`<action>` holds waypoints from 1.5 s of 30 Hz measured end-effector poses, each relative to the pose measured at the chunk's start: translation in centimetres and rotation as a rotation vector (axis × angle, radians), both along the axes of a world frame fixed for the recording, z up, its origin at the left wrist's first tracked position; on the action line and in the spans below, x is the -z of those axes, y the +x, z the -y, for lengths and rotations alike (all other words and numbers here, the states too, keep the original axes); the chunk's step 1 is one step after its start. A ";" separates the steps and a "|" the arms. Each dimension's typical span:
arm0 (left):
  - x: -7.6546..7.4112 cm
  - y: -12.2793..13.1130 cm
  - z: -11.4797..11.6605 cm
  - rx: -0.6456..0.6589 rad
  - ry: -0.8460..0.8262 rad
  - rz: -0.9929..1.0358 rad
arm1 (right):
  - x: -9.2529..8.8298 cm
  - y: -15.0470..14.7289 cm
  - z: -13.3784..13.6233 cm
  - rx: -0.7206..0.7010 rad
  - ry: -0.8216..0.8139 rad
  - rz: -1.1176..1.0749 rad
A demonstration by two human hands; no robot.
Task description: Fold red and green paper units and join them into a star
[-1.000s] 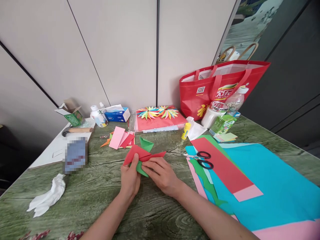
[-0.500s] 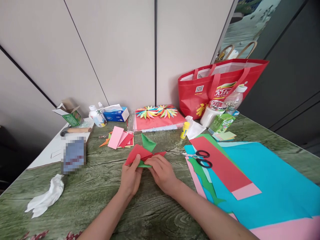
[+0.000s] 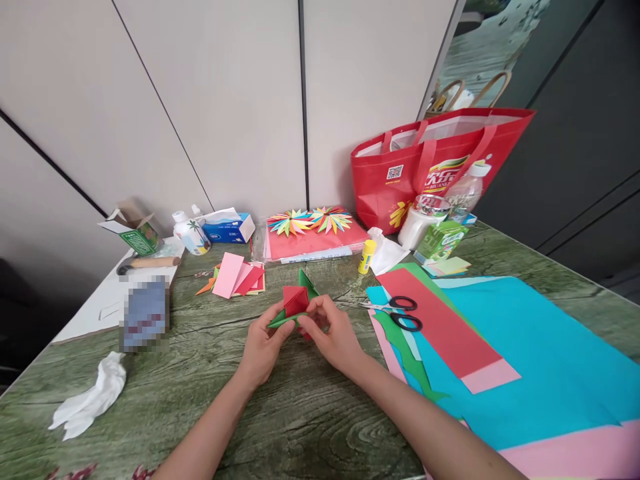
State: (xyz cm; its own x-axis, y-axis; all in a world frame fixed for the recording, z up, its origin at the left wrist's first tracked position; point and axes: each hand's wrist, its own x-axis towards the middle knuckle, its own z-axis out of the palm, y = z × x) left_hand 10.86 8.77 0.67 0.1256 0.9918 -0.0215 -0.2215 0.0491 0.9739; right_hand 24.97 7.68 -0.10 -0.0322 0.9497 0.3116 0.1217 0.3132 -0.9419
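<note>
A folded red and green paper piece [image 3: 296,301] is held between both hands above the middle of the table. My left hand [image 3: 265,337] pinches its green left corner between thumb and fingers. On the other side my right hand [image 3: 330,332] is closed on its right edge, with thumb and fingertips meeting near the paper. Just behind stands a folded green paper piece [image 3: 308,285], partly covered by the red one and the right hand. A bit of red shows below the fingers. The undersides of the folds are hidden.
Scissors [image 3: 403,313] lie on coloured paper sheets [image 3: 540,353] at right. A yellow glue stick [image 3: 367,257] stands near a red bag [image 3: 385,193]. Paper strips [image 3: 233,275], paper stars [image 3: 290,223] and a tissue pack [image 3: 230,229] sit behind; a crumpled tissue [image 3: 95,397] lies left.
The red and green paper has been turned, so its green flap now points left and the red part stands upright. My right thumb and fingers have shifted on it. The view has moved slightly.
</note>
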 end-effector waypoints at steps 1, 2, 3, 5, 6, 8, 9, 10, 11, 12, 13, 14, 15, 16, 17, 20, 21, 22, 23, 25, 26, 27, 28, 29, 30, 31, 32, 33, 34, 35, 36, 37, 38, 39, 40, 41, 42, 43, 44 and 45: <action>0.0 0.0 0.0 0.006 0.016 -0.029 | -0.2 0.2 -0.1 -0.037 -0.038 -0.040; 0.0 0.0 0.1 0.015 0.023 -0.052 | -0.4 0.4 -0.3 -0.058 -0.069 -0.072; 0.0 0.0 0.1 0.022 0.025 -0.067 | -0.6 0.5 -0.4 -0.060 -0.092 -0.096; -0.2 -0.1 0.2 0.041 0.033 -0.093 | -0.6 0.6 -0.5 -0.051 -0.129 -0.117; -0.2 -0.2 0.3 0.055 0.044 -0.111 | -0.6 0.6 -0.6 -0.047 -0.145 -0.123; -0.3 -0.2 0.3 0.077 0.085 -0.163 | -0.3 0.5 -0.6 -0.068 -0.160 -0.112; -0.4 -0.3 0.3 0.071 0.107 -0.188 | -0.3 0.5 -0.6 -0.082 -0.155 -0.100; -0.4 -0.3 0.3 0.061 0.120 -0.202 | -0.2 0.5 -0.5 -0.087 -0.136 -0.078; -0.4 -0.2 0.3 0.049 0.122 -0.200 | -0.2 0.5 -0.5 -0.082 -0.105 -0.043; -0.4 -0.2 0.3 0.040 0.114 -0.182 | -0.2 0.5 -0.4 -0.069 -0.064 0.006; -0.4 -0.1 0.3 0.034 0.096 -0.146 | -0.2 0.5 -0.3 -0.044 -0.013 0.064; -0.4 0.0 0.2 0.029 0.072 -0.095 | -0.2 0.5 -0.2 -0.007 0.049 0.129; -0.4 0.1 0.2 0.027 0.045 -0.035 | -0.2 0.4 -0.1 0.030 0.118 0.193; -0.5 0.1 0.2 0.019 0.021 0.023 | -0.2 0.3 0.0 0.059 0.179 0.245; -0.5 0.2 0.1 0.004 0.004 0.072 | -0.1 0.1 0.2 0.073 0.228 0.283; -0.6 0.3 0.0 -0.056 -0.016 0.132 | 0.5 -0.4 0.4 0.074 0.289 0.314; -0.6 0.3 -0.1 -0.088 -0.017 0.138 | 0.7 -0.5 0.4 0.086 0.288 0.307; -0.5 0.3 -0.2 -0.121 -0.021 0.149 | 0.9 -0.6 0.5 0.108 0.284 0.295; -0.4 0.3 -0.2 -0.145 -0.029 0.163 | 1.1 -0.7 0.5 0.135 0.278 0.280; -0.3 0.2 -0.3 -0.154 -0.040 0.188 | 1.2 -0.7 0.4 0.180 0.270 0.256; -0.2 0.1 -0.3 -0.136 -0.039 0.187 | 1.2 -0.7 0.4 0.187 0.271 0.252; -0.2 0.1 -0.3 -0.108 -0.034 0.171 | 1.2 -0.7 0.4 0.184 0.274 0.251; -0.1 0.1 -0.3 -0.084 -0.027 0.141 | 1.2 -0.7 0.4 0.178 0.276 0.250; -0.1 0.0 -0.2 -0.066 -0.020 0.102 | 1.2 -0.7 0.4 0.174 0.276 0.245; -0.1 0.0 -0.2 -0.053 -0.014 0.063 | 1.2 -0.7 0.4 0.175 0.274 0.236; 0.0 0.1 -0.2 -0.046 -0.008 0.028 | 1.2 -0.7 0.4 0.183 0.271 0.227; 0.0 0.1 -0.1 -0.041 -0.003 0.003 | 1.3 -0.7 0.3 0.196 0.269 0.220; 0.1 0.2 -0.1 -0.038 0.004 -0.011 | 1.4 -0.8 0.3 0.210 0.268 0.222; 0.1 0.2 0.0 -0.039 0.010 -0.014 | 1.4 -0.8 0.2 0.221 0.273 0.233; 0.2 0.3 0.0 -0.039 0.013 -0.010 | 1.5 -0.7 0.2 0.229 0.283 0.250; 0.2 0.4 0.1 -0.039 0.011 0.001 | 1.5 -0.7 0.1 0.235 0.301 0.272; 0.1 0.5 0.1 -0.034 0.005 0.023 | 1.5 -0.6 0.1 0.240 0.326 0.296; 0.1 0.6 0.2 -0.022 0.000 0.056 | 1.5 -0.6 0.1 0.248 0.357 0.319; 0.0 0.6 0.3 -0.007 -0.005 0.097 | 1.4 -0.5 0.1 0.257 0.390 0.341; -0.1 0.7 0.4 0.010 -0.009 0.144 | 1.3 -0.4 0.1 0.262 0.419 0.364; -0.3 0.7 0.5 0.026 -0.014 0.192 | 1.2 -0.4 0.2 0.262 0.442 0.387; -0.4 0.7 0.5 0.036 -0.023 0.235 | 1.1 -0.3 0.2 0.257 0.458 0.411; -0.5 0.8 0.5 0.038 -0.038 0.274 | 0.9 -0.3 0.3 0.249 0.470 0.435; -0.6 0.8 0.5 0.031 -0.059 0.308 | 0.8 -0.3 0.4 0.238 0.478 0.461; -0.7 0.8 0.5 0.018 -0.081 0.337 | 0.7 -0.4 0.5 0.227 0.485 0.488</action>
